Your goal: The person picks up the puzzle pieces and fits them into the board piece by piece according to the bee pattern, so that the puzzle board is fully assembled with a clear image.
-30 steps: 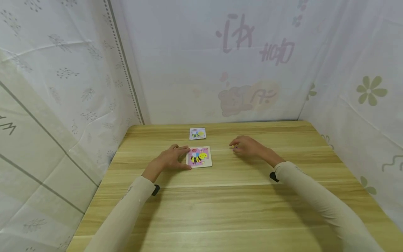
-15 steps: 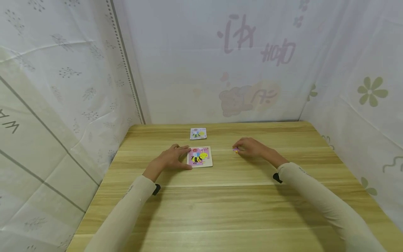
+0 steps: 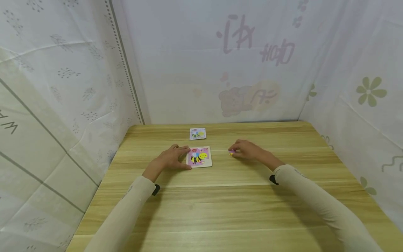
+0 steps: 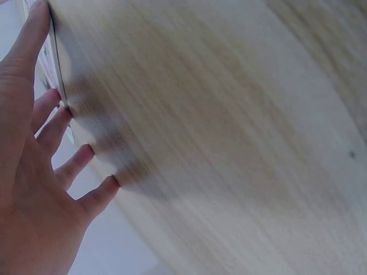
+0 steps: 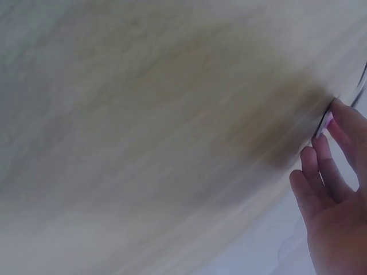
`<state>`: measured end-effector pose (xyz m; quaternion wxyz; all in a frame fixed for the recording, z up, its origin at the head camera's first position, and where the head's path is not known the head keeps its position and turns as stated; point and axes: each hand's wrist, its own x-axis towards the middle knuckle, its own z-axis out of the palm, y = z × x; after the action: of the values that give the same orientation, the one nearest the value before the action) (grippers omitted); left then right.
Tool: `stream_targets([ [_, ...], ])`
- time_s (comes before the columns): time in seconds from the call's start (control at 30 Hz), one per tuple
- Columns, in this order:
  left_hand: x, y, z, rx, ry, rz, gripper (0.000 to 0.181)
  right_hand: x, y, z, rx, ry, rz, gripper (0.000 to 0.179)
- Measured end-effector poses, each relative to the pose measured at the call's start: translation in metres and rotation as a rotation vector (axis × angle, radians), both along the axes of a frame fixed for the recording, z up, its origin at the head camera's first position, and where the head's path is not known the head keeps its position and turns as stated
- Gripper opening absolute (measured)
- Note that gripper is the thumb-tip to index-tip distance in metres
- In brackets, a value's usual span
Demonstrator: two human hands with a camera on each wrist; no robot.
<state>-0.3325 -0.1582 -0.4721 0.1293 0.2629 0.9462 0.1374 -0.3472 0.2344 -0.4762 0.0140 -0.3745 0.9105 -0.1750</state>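
A square wooden puzzle board (image 3: 206, 162) with a yellow-and-black bee on pink lies on the table. A bare pale recess shows along its right and lower right side. My left hand (image 3: 171, 158) rests at the board's left side, thumb at the lower corner and a finger at the upper one. Its fingers are spread and fairly straight in the left wrist view. Right of the board, my right hand (image 3: 248, 150) pinches a small pink-and-yellow puzzle piece (image 3: 231, 153) between thumb and fingers. Most of the piece is hidden by the fingers.
Behind the board lies a small picture card (image 3: 197, 133) with the same bee. The wooden table (image 3: 201, 210) ends at a white printed curtain (image 3: 189, 63) at the back, with more curtain on both sides.
My right hand turned the puzzle piece in its fingers, showing more of its pink face, shifted slightly right, then came back left. My left hand and the board stayed in place.
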Motion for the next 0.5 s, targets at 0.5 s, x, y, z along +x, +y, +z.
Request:
stream_targets([
  [0.5, 0.002, 0.002, 0.001, -0.007, -0.016, 0.006, 0.093, 0.007, -0.023, -0.003, 0.001, -0.012, 0.033, 0.026],
])
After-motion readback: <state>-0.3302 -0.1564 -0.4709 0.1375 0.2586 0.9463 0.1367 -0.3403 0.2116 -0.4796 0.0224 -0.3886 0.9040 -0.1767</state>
